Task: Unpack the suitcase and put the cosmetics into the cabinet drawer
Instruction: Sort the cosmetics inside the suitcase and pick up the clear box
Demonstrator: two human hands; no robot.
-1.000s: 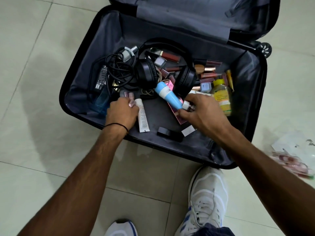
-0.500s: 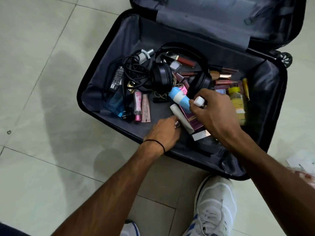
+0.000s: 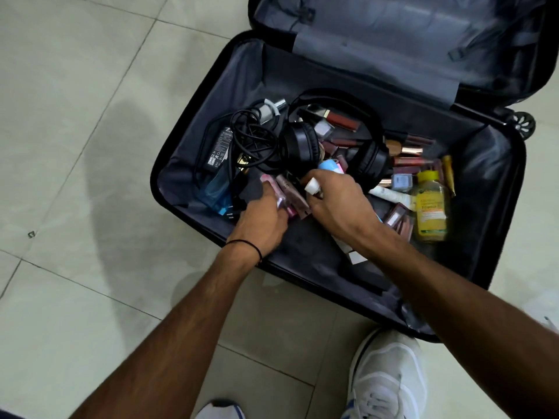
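Observation:
The black suitcase lies open on the floor, with cosmetics scattered inside. My left hand is over two pink tubes near the front wall, its fingers curled round them. My right hand grips a blue and white bottle together with a small white-capped item. A white tube lies just right of that hand. A yellow bottle and several lipsticks lie at the right side. No cabinet drawer is in view.
Black headphones, a charger with tangled cable and a blue bottle also lie in the suitcase. The lid stands open at the back. My white shoes stand on the tiled floor before the case.
My left hand has let go of the white tube and moved left onto the pink tubes. My right hand still holds the blue bottle, and the view has shifted left.

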